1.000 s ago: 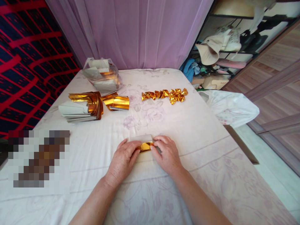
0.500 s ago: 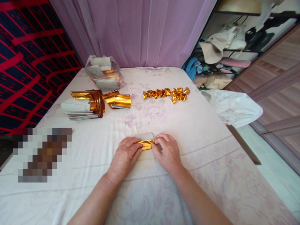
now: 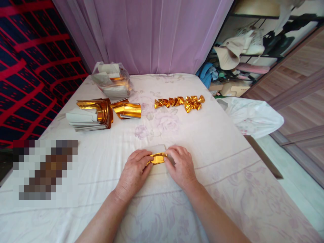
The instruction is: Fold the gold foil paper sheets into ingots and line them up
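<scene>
A sheet of gold foil paper point(image 3: 159, 158) lies on the cloth-covered table in front of me, its near part turned up to show gold and its far part pale grey. My left hand point(image 3: 138, 164) pinches its left end between thumb and fingers. At the right end, my right hand point(image 3: 180, 163) grips the paper the same way, with the fingertips bent over the edge. The ends of the sheet are partly hidden under my fingers. Beyond the hands, several folded gold foil pieces point(image 3: 193, 103) rest in a row and a small cluster.
A fanned stack of gold foil paper point(image 3: 106, 114) lies at the back left, with a bent foil bundle point(image 3: 129, 110) beside it. Behind stands a clear plastic bag point(image 3: 111, 79) of more sheets. A white bag point(image 3: 255, 116) and crowded shelves point(image 3: 243, 54) are beyond the table's right edge.
The gold fold between my hands has a changed shape and now looks smoother and more rounded. Both hands stay almost in place, with slight finger movement.
</scene>
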Motion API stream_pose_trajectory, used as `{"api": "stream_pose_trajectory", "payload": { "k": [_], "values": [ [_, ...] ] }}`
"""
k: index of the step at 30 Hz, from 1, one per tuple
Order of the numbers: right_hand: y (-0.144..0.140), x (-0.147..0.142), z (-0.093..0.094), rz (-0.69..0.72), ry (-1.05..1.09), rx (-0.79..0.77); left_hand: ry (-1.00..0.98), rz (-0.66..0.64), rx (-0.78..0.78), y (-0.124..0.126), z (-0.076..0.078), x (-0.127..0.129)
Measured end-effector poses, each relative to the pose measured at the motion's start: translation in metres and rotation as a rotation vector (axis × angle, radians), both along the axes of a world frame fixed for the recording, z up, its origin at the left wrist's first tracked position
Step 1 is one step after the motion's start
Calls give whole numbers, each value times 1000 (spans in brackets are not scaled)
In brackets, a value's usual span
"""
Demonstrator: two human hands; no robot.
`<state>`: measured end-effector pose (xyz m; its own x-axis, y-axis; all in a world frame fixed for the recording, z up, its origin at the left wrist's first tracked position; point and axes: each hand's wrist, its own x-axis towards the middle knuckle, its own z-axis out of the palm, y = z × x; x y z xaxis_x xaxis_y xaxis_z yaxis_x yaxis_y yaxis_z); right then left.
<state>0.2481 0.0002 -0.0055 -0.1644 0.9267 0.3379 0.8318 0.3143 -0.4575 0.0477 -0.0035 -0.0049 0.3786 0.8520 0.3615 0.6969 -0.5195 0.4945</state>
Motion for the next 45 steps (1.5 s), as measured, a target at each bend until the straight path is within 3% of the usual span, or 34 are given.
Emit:
{"api": "stream_pose_trajectory", "payload": {
  "k": [20,33,45],
  "values": [
    [-5,-13,8,-58,-92,-27,-65,107,-85,-1,3,-2],
    [-4,-12,3,-49,-71,-30,-27,3,-21,0,0,-9],
    [-3,-13,-1,-92,-33,-6,-16,20,-58,0,3,-7]
  ]
}}
